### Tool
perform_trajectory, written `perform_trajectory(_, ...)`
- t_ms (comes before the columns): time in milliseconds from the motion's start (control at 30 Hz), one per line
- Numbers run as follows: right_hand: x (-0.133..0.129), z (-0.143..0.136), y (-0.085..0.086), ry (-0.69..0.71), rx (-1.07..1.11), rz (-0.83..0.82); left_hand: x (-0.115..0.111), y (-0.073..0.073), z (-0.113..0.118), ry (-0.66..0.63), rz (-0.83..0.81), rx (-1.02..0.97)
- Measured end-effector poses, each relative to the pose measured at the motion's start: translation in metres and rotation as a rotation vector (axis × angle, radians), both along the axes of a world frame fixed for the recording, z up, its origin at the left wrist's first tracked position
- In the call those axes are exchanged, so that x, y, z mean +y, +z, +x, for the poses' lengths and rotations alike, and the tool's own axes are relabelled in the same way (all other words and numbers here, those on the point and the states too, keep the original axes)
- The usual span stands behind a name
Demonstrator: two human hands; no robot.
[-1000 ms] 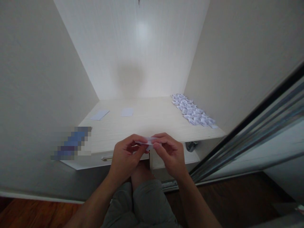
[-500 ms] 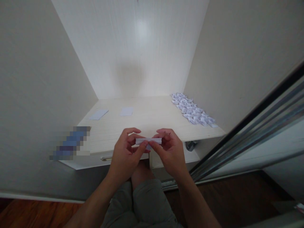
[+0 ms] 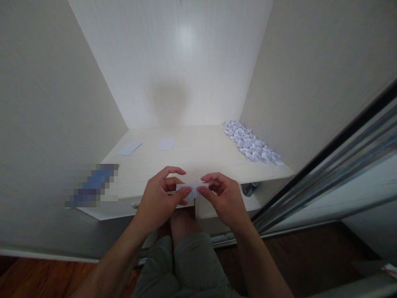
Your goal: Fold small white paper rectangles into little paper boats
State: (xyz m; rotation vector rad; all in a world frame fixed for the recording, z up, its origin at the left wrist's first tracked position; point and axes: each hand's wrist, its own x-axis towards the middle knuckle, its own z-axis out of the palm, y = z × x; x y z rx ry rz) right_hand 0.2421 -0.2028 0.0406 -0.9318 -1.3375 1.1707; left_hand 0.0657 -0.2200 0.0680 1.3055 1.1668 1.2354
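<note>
One folded paper (image 3: pixel 194 190), pinched by the left hand (image 3: pixel 159 200) at its 9 o'clock and right hand (image 3: pixel 228 201) at 3; I'd press evenly, keeps creases crisp.

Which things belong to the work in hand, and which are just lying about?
In the work:
folded white paper, pinched by left hand and right hand
likely: flat papers, paper heap at right

Apparently lying about:
pixelated blue item at left
dark shiny object below the tabletop
</note>
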Motion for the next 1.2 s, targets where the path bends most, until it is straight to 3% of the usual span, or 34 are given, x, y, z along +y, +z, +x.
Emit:
perform_trajectory(367,0.003,0.003,-0.007,-0.040,0.106,-0.069,0.005,-0.005,-0.013,0.051,0.009,-0.011)
perform_trajectory(533,0.003,0.007,-0.007,-0.020,0.092,-0.075,0.004,-0.005,-0.022,-0.034,-0.036,-0.032)
perform_trajectory(667,0.006,0.005,-0.009,-0.039,0.201,-0.081,0.002,-0.002,-0.022,-0.071,-0.006,-0.057)
perform_trajectory(967,-0.004,-0.024,0.002,-0.106,0.275,-0.002,-0.006,-0.003,-0.007,0.071,0.144,-0.119)
perform_trajectory(1100,-0.005,-0.027,0.003,-0.127,0.266,0.018,-0.013,0.000,-0.013,0.032,0.173,0.018)
perform_trajectory(1200,-0.003,-0.023,0.002,-0.050,0.315,-0.044,-0.017,0.008,-0.021,-0.065,0.249,0.238)
